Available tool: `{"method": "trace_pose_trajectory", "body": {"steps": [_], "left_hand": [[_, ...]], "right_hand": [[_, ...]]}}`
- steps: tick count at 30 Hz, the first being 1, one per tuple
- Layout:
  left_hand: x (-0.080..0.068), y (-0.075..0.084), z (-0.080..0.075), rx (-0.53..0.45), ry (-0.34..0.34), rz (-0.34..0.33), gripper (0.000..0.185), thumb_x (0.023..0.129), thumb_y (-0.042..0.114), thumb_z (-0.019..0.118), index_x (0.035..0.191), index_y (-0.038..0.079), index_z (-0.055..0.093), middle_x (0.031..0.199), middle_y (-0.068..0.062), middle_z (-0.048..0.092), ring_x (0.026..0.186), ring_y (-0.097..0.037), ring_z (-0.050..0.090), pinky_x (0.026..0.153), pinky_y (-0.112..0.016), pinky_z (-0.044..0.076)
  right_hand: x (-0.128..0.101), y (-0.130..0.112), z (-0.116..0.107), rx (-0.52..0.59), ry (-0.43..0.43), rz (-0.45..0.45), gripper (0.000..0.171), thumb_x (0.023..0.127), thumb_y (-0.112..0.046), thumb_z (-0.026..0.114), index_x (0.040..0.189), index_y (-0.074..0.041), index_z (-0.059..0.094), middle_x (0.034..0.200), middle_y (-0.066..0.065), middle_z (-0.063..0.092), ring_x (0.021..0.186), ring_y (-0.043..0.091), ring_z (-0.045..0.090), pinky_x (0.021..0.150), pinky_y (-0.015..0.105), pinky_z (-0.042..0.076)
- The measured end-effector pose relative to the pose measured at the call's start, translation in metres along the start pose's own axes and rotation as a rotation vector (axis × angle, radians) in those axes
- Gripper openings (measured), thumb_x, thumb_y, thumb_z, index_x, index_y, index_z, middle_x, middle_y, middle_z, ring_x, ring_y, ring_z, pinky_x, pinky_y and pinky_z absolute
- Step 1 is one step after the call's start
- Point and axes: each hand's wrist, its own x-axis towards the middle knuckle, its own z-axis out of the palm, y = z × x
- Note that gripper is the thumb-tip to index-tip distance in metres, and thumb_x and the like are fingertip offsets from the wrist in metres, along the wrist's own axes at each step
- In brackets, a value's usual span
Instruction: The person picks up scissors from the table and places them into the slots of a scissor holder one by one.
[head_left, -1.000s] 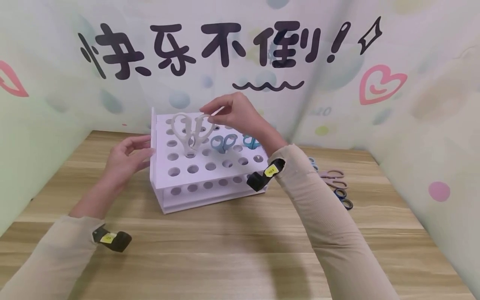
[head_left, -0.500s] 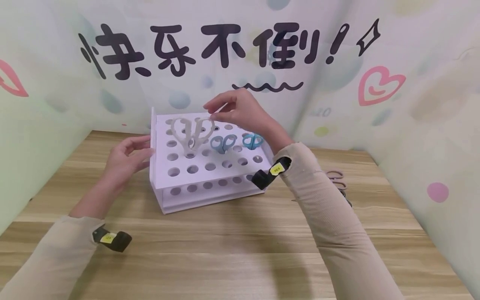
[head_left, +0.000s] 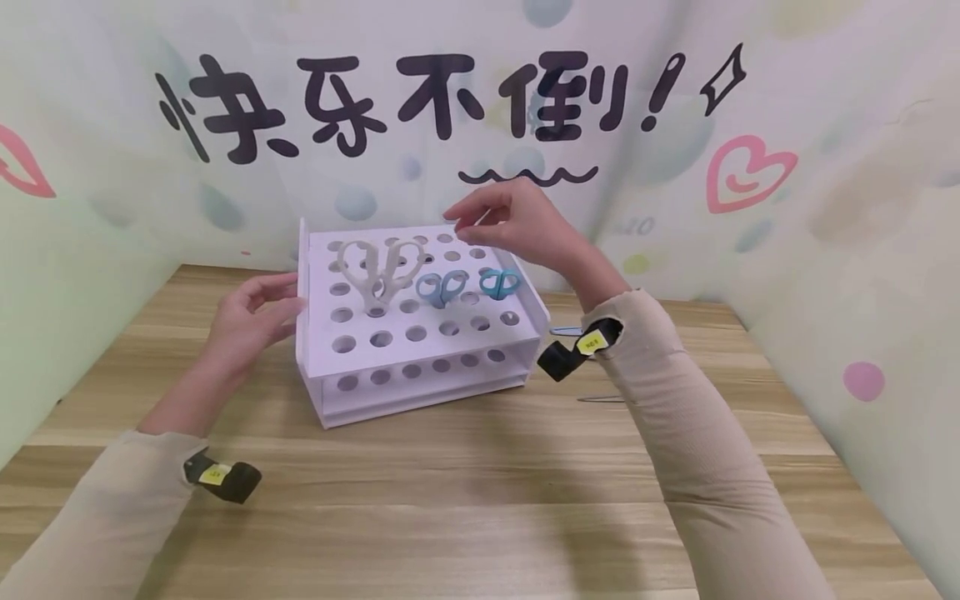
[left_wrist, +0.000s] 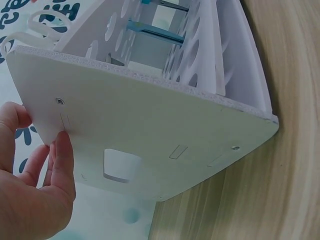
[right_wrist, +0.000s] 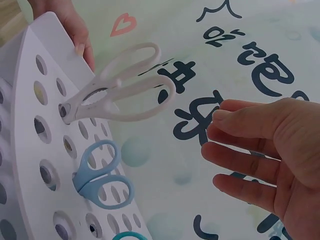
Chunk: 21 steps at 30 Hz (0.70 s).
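A white rack [head_left: 420, 400] with rows of round holes stands on the table. My left hand [head_left: 251, 321] touches its left side panel, fingertips against the outer face in the left wrist view. White-handled scissors [head_left: 378, 287] stand handles-up in a hole near the rack's left. Light blue scissors [head_left: 442, 289] and smaller teal scissors [head_left: 500, 283] stand in holes farther right. My right hand [head_left: 525, 221] is raised above the back of the rack, fingers loosely bent and holding nothing. The right wrist view shows a gap between this hand [right_wrist: 270, 150] and the white scissors [right_wrist: 120, 90].
Right of the rack, a light blue handle [head_left: 566, 331] and a thin metal blade [head_left: 600, 399] lie on the wooden table [head_left: 450, 500], partly hidden by the right forearm. A printed cloth backdrop [head_left: 337, 192] rises close behind the rack.
My right hand has let go of the white scissors' handle and moved right. The white scissors have settled slightly lower in their hole. My left hand has stayed at the rack's side.
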Motion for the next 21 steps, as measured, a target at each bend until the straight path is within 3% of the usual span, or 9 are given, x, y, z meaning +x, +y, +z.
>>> {"method": "trace_pose_trajectory", "body": {"steps": [7, 14, 21], "left_hand": [[0.000, -0.003, -0.002, 0.049, -0.003, -0.024, 0.026, 0.086, 0.008, 0.063, 0.108, 0.020, 0.055, 0.103, -0.001, 0.045, 0.083, -0.003, 0.055, 0.071, -0.015, 0.054], [0.000, -0.003, -0.001, 0.020, -0.001, -0.018, 0.026, 0.085, 0.006, 0.063, 0.106, 0.019, 0.056, 0.101, -0.001, 0.046, 0.079, -0.001, 0.057, 0.069, -0.015, 0.054], [0.001, -0.001, -0.001, 0.028, -0.002, -0.011, 0.025, 0.086, 0.008, 0.063, 0.106, 0.021, 0.056, 0.102, 0.000, 0.046, 0.087, -0.005, 0.052, 0.070, -0.014, 0.053]], "right_hand": [[-0.018, 0.015, -0.009, -0.024, 0.020, 0.059, 0.025, 0.081, -0.005, 0.069, 0.106, -0.005, 0.068, 0.094, 0.005, 0.067, 0.077, 0.016, 0.062, 0.072, 0.025, 0.054], [-0.044, 0.033, -0.021, -0.035, 0.029, 0.147, 0.025, 0.082, -0.005, 0.068, 0.107, -0.003, 0.067, 0.095, 0.009, 0.067, 0.079, 0.019, 0.062, 0.069, 0.023, 0.053], [-0.072, 0.053, -0.033, -0.041, 0.046, 0.186, 0.025, 0.082, -0.005, 0.067, 0.108, -0.002, 0.066, 0.093, 0.010, 0.066, 0.080, 0.022, 0.063, 0.071, 0.024, 0.054]]}}
